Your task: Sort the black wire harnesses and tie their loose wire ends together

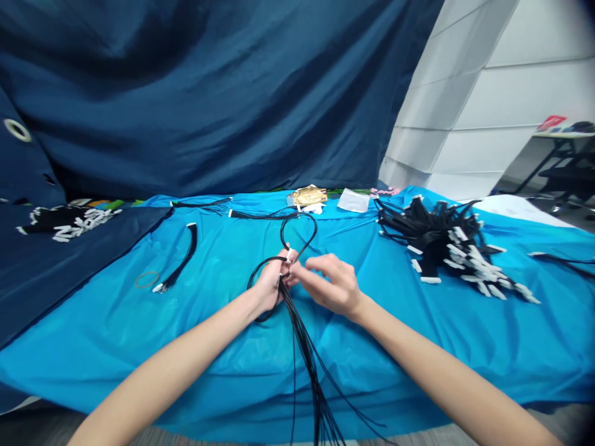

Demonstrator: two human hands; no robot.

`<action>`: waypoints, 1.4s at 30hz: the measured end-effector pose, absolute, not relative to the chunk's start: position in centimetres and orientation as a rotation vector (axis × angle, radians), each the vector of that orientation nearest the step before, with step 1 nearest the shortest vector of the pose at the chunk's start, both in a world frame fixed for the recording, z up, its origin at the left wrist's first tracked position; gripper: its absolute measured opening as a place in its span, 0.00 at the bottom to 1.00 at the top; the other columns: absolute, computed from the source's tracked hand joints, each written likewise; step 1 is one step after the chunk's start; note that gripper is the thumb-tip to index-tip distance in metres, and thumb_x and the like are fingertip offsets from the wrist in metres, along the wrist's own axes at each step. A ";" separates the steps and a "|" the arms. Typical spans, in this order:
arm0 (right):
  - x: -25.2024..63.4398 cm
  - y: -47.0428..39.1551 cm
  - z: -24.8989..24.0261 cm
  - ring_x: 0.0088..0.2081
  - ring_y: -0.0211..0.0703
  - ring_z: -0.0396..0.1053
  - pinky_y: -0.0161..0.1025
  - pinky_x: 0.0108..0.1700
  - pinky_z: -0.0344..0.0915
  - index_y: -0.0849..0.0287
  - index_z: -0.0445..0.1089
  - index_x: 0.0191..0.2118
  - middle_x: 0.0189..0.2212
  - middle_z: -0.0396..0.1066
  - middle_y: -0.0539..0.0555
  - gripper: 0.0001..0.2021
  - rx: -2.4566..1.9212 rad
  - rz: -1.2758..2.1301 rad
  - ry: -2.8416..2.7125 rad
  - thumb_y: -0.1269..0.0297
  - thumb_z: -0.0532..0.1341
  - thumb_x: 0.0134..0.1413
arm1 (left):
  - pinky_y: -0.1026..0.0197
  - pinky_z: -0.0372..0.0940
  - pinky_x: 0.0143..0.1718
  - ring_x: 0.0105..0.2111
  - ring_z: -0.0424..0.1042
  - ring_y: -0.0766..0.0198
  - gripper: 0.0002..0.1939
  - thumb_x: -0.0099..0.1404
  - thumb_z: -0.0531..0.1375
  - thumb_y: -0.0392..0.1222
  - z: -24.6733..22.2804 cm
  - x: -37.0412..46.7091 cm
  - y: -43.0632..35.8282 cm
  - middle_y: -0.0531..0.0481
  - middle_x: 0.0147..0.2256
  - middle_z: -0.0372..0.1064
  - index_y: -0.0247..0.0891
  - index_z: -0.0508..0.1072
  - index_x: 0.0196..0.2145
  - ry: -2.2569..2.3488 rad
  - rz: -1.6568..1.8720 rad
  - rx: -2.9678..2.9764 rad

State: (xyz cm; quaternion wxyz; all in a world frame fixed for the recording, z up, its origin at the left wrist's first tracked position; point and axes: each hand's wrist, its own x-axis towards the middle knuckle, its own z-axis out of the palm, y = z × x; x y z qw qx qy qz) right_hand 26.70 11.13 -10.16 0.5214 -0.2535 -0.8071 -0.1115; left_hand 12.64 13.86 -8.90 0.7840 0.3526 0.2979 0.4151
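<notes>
My left hand is closed round a bundle of thin black wires with a small white connector at its top. Above and left of the fingers, some of the wires curve into loops. From the grip, the long loose ends hang down past the table's front edge. Close on the right, my right hand has its thumb and forefinger pinched at the bundle beside the connector. What exactly lies between those fingertips is too small to make out.
A big heap of black cables with white connectors lies on the right. Another pile sits at far left. A short cable and a rubber band rest on the blue cloth. Gold packaging stands at the back.
</notes>
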 end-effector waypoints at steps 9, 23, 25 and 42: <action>25.5 11.1 -10.1 0.29 0.35 0.66 0.33 0.30 0.64 0.64 0.69 0.39 0.29 0.70 0.53 0.08 -0.341 -0.644 -2.001 0.74 0.59 0.51 | 0.70 0.42 0.10 0.10 0.48 0.74 0.13 0.61 0.50 0.44 -8.2 12.8 13.4 0.59 0.13 0.48 0.38 0.53 0.21 0.642 0.897 0.613; 24.9 11.0 -10.0 0.31 0.37 0.63 0.34 0.32 0.63 0.68 0.67 0.38 0.29 0.69 0.57 0.09 -0.363 -0.545 -2.116 0.76 0.51 0.56 | 0.70 0.41 0.11 0.10 0.46 0.74 0.14 0.64 0.45 0.40 -8.5 12.9 13.7 0.58 0.14 0.49 0.37 0.52 0.21 0.665 0.971 0.592; 24.8 11.0 -10.1 0.31 0.38 0.62 0.34 0.33 0.63 0.68 0.67 0.38 0.30 0.69 0.57 0.09 -0.383 -0.473 -2.112 0.77 0.51 0.55 | 0.69 0.41 0.11 0.10 0.46 0.74 0.14 0.64 0.45 0.42 -8.7 12.8 13.9 0.58 0.14 0.49 0.37 0.53 0.21 0.655 0.983 0.620; 24.1 10.6 -10.6 0.32 0.38 0.63 0.35 0.32 0.63 0.68 0.65 0.42 0.28 0.68 0.57 0.10 -0.315 -0.411 -2.031 0.76 0.52 0.54 | 0.69 0.40 0.10 0.09 0.44 0.74 0.18 0.65 0.44 0.42 -8.6 12.9 13.6 0.57 0.11 0.45 0.37 0.51 0.18 0.580 0.947 0.587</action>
